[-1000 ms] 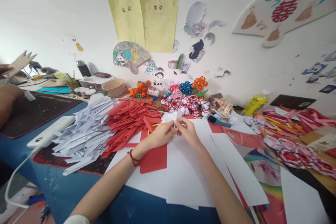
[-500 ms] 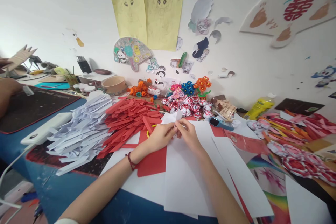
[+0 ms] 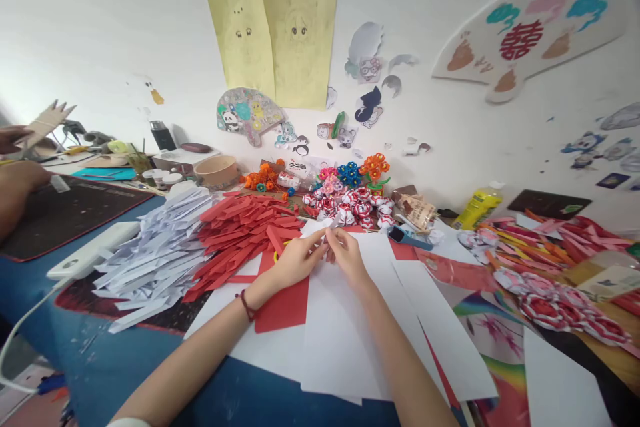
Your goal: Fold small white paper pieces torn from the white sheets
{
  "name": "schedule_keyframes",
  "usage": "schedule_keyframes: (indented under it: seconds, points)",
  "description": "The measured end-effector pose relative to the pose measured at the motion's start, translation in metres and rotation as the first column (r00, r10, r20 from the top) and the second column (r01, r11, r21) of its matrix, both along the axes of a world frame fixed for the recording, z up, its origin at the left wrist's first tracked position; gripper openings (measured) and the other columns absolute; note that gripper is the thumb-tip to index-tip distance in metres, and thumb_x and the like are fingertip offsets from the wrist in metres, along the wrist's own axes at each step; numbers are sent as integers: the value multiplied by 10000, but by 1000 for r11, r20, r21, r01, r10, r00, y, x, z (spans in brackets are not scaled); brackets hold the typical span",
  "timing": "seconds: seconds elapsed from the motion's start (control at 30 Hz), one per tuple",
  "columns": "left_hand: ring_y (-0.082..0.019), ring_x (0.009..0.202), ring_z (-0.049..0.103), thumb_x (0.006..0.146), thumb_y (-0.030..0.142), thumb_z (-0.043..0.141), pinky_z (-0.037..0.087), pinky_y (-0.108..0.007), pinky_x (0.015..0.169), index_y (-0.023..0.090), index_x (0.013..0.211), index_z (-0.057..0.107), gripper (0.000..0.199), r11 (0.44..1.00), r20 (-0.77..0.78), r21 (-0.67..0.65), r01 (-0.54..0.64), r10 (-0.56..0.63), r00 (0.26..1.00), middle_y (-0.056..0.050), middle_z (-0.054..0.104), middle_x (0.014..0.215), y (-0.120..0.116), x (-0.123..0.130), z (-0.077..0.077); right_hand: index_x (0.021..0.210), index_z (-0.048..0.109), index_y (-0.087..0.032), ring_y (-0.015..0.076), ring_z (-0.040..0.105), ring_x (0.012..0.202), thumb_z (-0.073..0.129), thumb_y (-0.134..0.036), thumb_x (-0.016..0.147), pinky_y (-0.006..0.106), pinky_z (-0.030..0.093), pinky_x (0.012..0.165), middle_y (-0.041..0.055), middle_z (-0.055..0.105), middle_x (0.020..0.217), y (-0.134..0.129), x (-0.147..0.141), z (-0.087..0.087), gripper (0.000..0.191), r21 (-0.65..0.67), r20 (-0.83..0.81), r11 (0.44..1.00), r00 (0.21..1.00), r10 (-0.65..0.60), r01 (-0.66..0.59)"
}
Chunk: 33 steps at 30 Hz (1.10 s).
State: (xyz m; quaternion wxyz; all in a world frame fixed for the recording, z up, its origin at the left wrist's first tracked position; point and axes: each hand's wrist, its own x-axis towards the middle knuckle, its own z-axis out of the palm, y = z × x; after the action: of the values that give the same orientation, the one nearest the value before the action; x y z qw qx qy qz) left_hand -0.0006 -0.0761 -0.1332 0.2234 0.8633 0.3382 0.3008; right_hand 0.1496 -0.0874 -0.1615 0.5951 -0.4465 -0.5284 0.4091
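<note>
My left hand [image 3: 301, 256] and my right hand [image 3: 345, 252] meet above white paper sheets [image 3: 345, 333]. Between their pinched fingertips is a small white paper strip [image 3: 333, 221], its upper end sticking out beyond the fingers; the rest is covered by them. A red sheet [image 3: 283, 307] lies under my left hand, and part of a yellow ring-shaped thing [image 3: 276, 255] shows beside it. To the left are a heap of red paper strips [image 3: 240, 233] and a heap of white paper strips [image 3: 150, 253]. Red-and-white paper flowers [image 3: 357, 203] sit just behind my hands.
A white power strip [image 3: 95, 250] with a cable lies left. Another person's hand [image 3: 23, 187] is at the far left, over a black mat [image 3: 90, 207]. A blue-strapped watch [image 3: 407, 237], a yellow bottle [image 3: 477, 205] and coloured strips [image 3: 555, 247] are on the right.
The camera view has tilted up and turned slightly right. My hands stay together on the white strip, whose visible end now leans lower and shows less.
</note>
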Motion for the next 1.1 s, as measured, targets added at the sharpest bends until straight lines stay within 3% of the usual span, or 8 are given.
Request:
schedule_keyframes:
  seconds: [0.3, 0.53, 0.73, 0.93, 1.1]
  points:
    - [-163, 711, 652, 953, 329, 358, 420, -228, 647, 252, 1251, 493, 336, 989, -72, 66, -133, 137, 988, -7, 702, 832, -7, 5, -4, 679, 477, -200, 103, 473, 425, 535, -541, 851, 225, 372, 429, -46, 489, 510, -3, -2, 0, 387, 3, 68, 1000, 998, 5, -5]
    - [-160, 726, 658, 968, 330, 315, 416, -235, 642, 282, 1288, 453, 352, 988, -48, 65, -140, 144, 988, 9, 706, 839, -10, 3, -4, 688, 475, -203, 107, 472, 456, 520, -547, 859, 229, 377, 452, -51, 462, 517, -9, -11, 6, 387, 43, 95, 999, 995, -37, 33]
    - [-157, 732, 646, 981, 337, 264, 418, -243, 680, 241, 1141, 527, 323, 989, 46, -14, -149, 149, 988, -3, 689, 802, -6, 2, -7, 720, 491, -201, 103, 473, 451, 516, -555, 854, 230, 382, 442, -35, 513, 574, -10, -13, 5, 379, 36, 117, 997, 990, -77, 73]
    - [-129, 620, 587, 977, 356, 272, 377, -220, 597, 202, 855, 523, 319, 987, 147, -58, -150, 157, 976, 6, 618, 695, -3, 1, -8, 738, 515, -197, 102, 486, 462, 520, -519, 864, 227, 398, 450, -27, 526, 604, -11, -11, 3, 346, 40, 148, 996, 985, -84, 79]
    - [-111, 585, 563, 969, 352, 307, 361, -205, 568, 194, 829, 533, 309, 990, 196, -71, -122, 134, 971, 14, 594, 676, -3, 0, -6, 723, 540, -191, 104, 486, 461, 559, -529, 834, 227, 400, 449, -28, 525, 579, -10, -11, 4, 356, 24, 117, 997, 990, -80, 77]
